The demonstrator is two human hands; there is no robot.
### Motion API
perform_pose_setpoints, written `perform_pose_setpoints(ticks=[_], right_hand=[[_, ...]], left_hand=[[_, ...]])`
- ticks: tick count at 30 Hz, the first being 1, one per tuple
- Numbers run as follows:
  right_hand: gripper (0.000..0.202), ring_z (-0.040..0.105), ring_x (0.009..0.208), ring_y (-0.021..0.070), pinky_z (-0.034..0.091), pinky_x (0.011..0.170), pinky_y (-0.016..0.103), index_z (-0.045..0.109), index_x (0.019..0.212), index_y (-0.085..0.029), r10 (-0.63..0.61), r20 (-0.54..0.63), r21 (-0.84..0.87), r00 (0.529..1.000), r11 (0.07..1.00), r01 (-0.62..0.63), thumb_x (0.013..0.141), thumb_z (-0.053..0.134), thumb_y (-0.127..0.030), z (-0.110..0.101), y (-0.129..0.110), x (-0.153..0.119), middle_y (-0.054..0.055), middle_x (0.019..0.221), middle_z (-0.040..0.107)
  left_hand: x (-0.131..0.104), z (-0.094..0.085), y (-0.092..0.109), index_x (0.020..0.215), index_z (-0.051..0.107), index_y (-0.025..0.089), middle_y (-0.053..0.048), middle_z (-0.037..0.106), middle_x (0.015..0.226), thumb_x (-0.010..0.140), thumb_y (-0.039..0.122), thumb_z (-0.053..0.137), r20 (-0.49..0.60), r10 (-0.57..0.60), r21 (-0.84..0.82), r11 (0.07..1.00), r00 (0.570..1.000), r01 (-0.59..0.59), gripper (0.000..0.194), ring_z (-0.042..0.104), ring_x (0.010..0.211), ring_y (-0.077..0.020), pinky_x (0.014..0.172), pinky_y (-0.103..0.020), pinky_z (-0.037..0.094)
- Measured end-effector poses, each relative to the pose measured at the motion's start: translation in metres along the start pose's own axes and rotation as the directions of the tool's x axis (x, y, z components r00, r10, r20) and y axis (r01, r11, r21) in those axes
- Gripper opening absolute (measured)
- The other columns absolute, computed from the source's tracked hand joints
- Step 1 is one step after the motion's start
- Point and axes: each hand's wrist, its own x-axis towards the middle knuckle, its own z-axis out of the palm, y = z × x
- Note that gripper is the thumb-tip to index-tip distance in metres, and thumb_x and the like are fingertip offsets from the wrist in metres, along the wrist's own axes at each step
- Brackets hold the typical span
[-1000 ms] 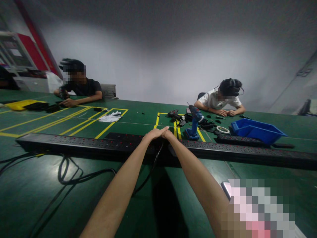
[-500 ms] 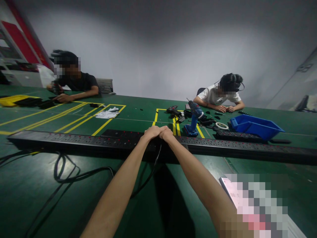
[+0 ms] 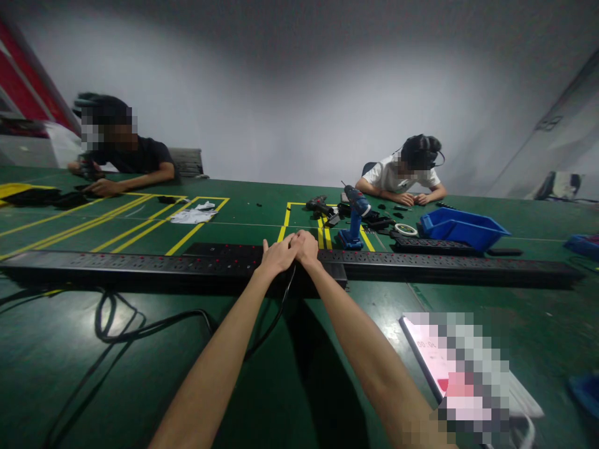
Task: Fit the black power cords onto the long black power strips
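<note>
A long black power strip [image 3: 154,263] with red-dotted sockets lies across the table. Over its middle my left hand [image 3: 279,254] and my right hand [image 3: 306,247] meet, touching each other. The right hand's fingers are curled in. Those of the left hand are bent towards the right hand, with one finger sticking out on its left side. What they close on is hidden behind the hands. From just below them a thin black cable [image 3: 286,293] runs down towards me.
On the green table [image 3: 224,218], beyond the strip, are a blue cordless drill [image 3: 356,215], a blue bin [image 3: 461,227], a roll of tape [image 3: 405,230] and white paper [image 3: 194,213]. A looped cable [image 3: 154,332] lies left, a phone [image 3: 430,355] right. Two people sit opposite.
The view has turned a little to the right. My hands stay together over the strip; a finger of my left hand now sticks out, and my right hand looks more upright.
</note>
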Motion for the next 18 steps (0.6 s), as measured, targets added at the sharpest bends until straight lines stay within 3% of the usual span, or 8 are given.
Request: perform_pose_setpoints(ticks=[3,7,12,18], right_hand=[[0.036,0.059,0.102,0.0232,0.044,0.086,0.032,0.062,0.109,-0.018,-0.084,-0.184,0.063,0.979,0.993,0.097,0.099,0.032,-0.036,0.0,0.006,-0.021,0.012,0.112,0.064],[0.025,0.055,0.104,0.0222,0.041,0.09,0.032,0.06,0.108,-0.019,-0.14,-0.255,0.075,0.957,0.984,0.164,0.095,0.04,-0.029,-0.004,0.014,-0.05,0.01,0.112,0.062],[0.024,0.058,0.096,0.0164,0.043,0.085,0.025,0.06,0.107,-0.021,-0.151,-0.283,0.222,0.947,0.95,0.218,0.091,0.043,-0.023,-0.001,0.022,-0.073,0.005,0.109,0.064],[0.021,0.061,0.095,0.0142,0.044,0.084,0.022,0.064,0.099,-0.023,-0.066,-0.227,0.353,0.972,0.924,0.145,0.088,0.046,-0.023,0.002,0.028,-0.073,0.001,0.104,0.069]], left_hand=[[-0.013,0.0,0.0,0.144,0.045,0.03,-0.007,0.058,0.139,0.097,0.061,0.013,-0.026,0.05,-0.005,0.999,0.998,-0.05,0.064,0.049,0.132,-0.029,0.118,-0.058,-0.001],[-0.026,0.004,-0.003,0.133,0.056,0.03,-0.005,0.063,0.133,0.1,0.055,0.009,-0.05,0.071,0.009,0.997,0.996,-0.071,0.063,0.051,0.13,-0.0256,0.119,-0.055,0.01],[-0.032,0.011,-0.002,0.12,0.063,0.028,-0.005,0.066,0.127,0.101,0.048,0.014,-0.09,0.103,0.063,0.993,0.991,-0.098,0.056,0.053,0.126,-0.0239,0.119,-0.055,0.011],[-0.032,0.012,0.002,0.118,0.063,0.024,-0.007,0.062,0.133,0.101,0.044,0.015,-0.12,0.039,0.084,0.996,0.992,-0.029,0.054,0.046,0.133,-0.0256,0.119,-0.055,0.014]])
